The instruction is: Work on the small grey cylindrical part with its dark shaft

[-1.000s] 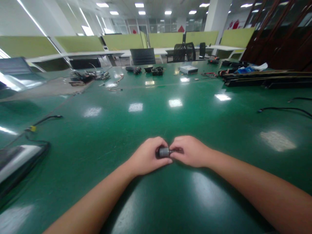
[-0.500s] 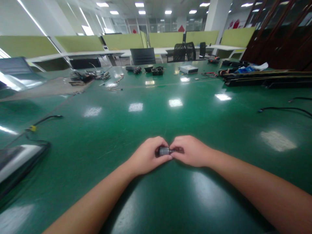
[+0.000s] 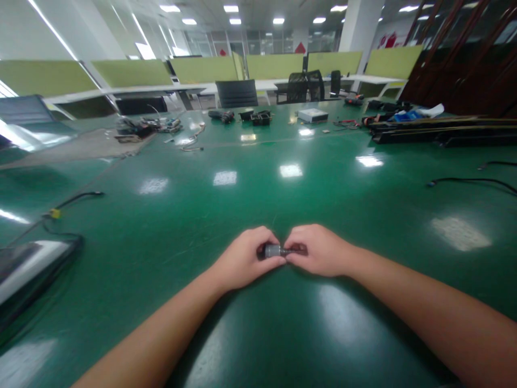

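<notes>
A small grey and black cylinder (image 3: 272, 251) lies lengthwise between my hands, low in the middle of the head view. My left hand (image 3: 249, 257) is closed around its dark left end, thumb below and fingers above. A thin dark shaft (image 3: 291, 251) runs from the cylinder's right side into my right hand (image 3: 317, 251), whose thumb and fingers pinch it. The fingertips of both hands nearly meet. Under them is the glossy green tabletop (image 3: 258, 205).
Tangled electronic parts (image 3: 149, 126), black parts (image 3: 256, 117) and a white box (image 3: 312, 115) stand along the far edge. Long dark strips (image 3: 444, 132) lie at the back right. Black cables (image 3: 472, 180) are at the right. A black-and-white device (image 3: 32, 267) sits at the left.
My right hand has shifted very slightly to the right, and a little more of the shaft shows. My left hand has stayed in place.
</notes>
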Tool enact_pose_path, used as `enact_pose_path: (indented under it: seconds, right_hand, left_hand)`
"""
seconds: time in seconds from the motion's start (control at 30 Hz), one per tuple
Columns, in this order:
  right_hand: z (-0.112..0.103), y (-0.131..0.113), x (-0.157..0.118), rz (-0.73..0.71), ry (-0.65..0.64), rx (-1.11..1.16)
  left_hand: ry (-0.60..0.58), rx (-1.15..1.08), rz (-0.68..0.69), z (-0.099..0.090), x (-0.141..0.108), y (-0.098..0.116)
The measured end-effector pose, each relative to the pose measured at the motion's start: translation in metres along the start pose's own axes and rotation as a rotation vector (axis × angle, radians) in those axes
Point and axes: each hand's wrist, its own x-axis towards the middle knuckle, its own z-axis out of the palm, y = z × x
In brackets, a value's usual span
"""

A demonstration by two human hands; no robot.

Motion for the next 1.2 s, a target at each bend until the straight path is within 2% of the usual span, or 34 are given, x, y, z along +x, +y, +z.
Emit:
enact_pose_path:
  seconds: [0.53,0.93,1.13,1.2]
  right_hand:
    - [-0.013,-0.001,-0.005,0.026,-0.038,-0.043]
    - [-0.023,0.001,-0.008,0.024,-0.117,-0.034]
    - [-0.035,0.013,-0.009,0.166,-0.231,0.037]
    - [-0.037,0.016,-0.009,0.199,-0.232,0.055]
  left_hand:
    - [0.008,0.006,-0.022,-0.004,-0.005,-0.001]
    - [-0.005,0.007,-0.039,-0.002,-0.007,-0.003]
    - [0.002,0.002,-0.039,-0.003,-0.010,-0.006]
    - [0.006,0.001,-0.037,-0.004,-0.011,-0.006]
